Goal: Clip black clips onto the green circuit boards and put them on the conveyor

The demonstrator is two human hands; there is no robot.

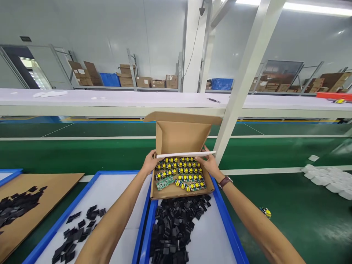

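Note:
An open cardboard box (183,135) rests on the blue-rimmed tray in front of me, its lid tipped back. Inside lie rows of small circuit boards with yellow parts (189,171), and one green board (165,182) shows its flat face. A thin white sheet (187,154), seen nearly edge-on, stretches across the back of the box. My left hand (149,163) is closed on the sheet's left end, beside the box wall. At the other end my right hand (211,165) pinches the sheet, thumb below and fingers above.
Black pieces (174,229) fill much of the tray (227,227) under the box. More lie in the left tray (123,209) and on a cardboard sheet (60,187). A slanted white post (242,69) stands close behind the box, by a long shelf (123,99). White trays (328,178) lie at right.

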